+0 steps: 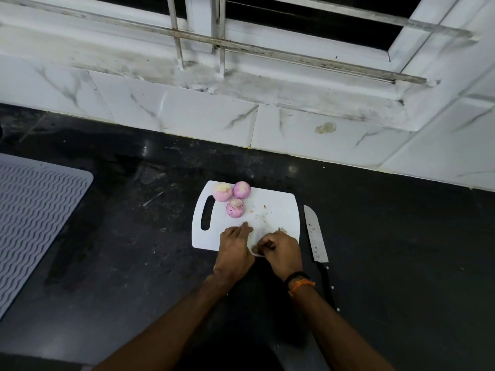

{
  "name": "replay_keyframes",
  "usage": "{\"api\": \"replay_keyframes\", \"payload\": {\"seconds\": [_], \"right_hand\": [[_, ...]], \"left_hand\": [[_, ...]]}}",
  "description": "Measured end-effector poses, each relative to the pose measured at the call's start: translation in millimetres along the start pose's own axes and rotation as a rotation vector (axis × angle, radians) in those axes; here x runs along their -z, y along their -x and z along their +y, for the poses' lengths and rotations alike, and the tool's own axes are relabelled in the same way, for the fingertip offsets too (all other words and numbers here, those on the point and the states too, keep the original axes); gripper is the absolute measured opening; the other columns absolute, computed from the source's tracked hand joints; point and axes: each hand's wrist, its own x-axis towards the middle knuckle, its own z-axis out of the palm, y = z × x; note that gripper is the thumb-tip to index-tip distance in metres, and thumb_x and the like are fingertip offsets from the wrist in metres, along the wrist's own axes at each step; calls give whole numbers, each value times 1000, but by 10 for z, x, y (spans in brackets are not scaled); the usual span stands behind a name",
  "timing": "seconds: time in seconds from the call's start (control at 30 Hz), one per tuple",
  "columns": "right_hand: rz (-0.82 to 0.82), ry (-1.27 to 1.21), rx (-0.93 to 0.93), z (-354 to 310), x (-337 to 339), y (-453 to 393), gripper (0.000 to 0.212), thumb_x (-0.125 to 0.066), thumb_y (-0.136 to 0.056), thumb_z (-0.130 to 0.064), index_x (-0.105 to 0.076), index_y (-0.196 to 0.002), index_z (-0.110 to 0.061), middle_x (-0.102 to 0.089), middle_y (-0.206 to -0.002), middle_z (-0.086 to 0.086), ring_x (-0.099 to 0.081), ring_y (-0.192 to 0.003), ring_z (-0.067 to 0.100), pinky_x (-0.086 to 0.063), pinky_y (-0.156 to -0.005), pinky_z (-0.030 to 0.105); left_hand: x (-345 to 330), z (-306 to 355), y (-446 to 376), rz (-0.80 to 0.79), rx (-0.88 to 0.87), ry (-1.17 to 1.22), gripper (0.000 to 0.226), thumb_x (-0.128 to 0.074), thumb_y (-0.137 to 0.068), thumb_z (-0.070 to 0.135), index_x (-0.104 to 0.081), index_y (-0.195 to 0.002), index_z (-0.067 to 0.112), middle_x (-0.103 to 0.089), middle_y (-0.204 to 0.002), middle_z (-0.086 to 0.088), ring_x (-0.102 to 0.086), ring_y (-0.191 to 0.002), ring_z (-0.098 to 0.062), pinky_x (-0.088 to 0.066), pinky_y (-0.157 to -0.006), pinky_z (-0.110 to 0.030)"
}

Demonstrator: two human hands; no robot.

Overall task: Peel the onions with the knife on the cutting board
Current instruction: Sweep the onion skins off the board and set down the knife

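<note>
Three peeled onions (232, 198) sit bunched at the board's (278, 210) far left corner, beyond both hands. The knife (316, 235) lies on the desk (401, 236) just right of the board, blade pointing away, handle toward the person, nearest the right hand (281, 254). That grip is curled, pinching peel scraps (256, 251) at the board's near edge; the left hand (234, 250) lies flat, fingers straight, beside it.

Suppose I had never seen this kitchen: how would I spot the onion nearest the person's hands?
Find the white cutting board on the dark countertop, below the window. Three peeled pinkish onions cluster near its handle slot. Two sit side by side at the far edge; the one you want sits alone in front of them, closest to the hands, and is flecked with dark specks.
</note>
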Motion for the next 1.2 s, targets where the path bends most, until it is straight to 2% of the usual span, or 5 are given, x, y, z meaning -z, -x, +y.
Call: {"api": "replay_keyframes", "payload": {"seconds": [0.27,0.63,0.83,1.03,1.2], "right_hand": [[208,196,137,-60,162,-460,25,-61,-81,-2,-77,-96,-13,-70,-97,5,-64,-92,26,-54,-79,36],[3,512,367,-24,-42,-523,68,-77,-55,6,-66,-122,2,-65,-121,18,-62,-110,36,-55,-95,43],[20,508,471,14,1,-250,49,-84,-52,1,-75,-99,-4,-72,-98,9,-69,-89,28,-60,-77,34],[-52,513,512,-125,-43,-405,53,-79,-62,-3,-70,-115,-1,-67,-115,14,-64,-106,34,-57,-89,43],[-64,469,621,128,19,-47,42,-82,-62,-1,-74,-103,-3,-71,-103,8,-67,-94,26,-58,-81,32]], "left_hand": [[59,-139,-108,-21,5,50,46,-58,-82,18,-64,-125,3,-69,-117,-17,-64,-107,-38,-49,-95,-46],[-36,-316,12,-128,-48,-68,72,-67,-58,1,-61,-130,4,-59,-139,-16,-59,-123,-37,-46,-104,-45],[-79,-244,188,-129,-58,-43,67,-77,-63,4,-62,-128,3,-63,-133,-16,-63,-114,-38,-50,-97,-46],[-74,-113,171,-79,4,12,63,-47,-84,36,-55,-135,-1,-64,-128,-20,-64,-111,-37,-53,-97,-48],[-120,-70,245,-101,-28,11,74,-58,-64,16,-53,-134,-8,-64,-123,-24,-64,-106,-43,-55,-89,-48]]}}
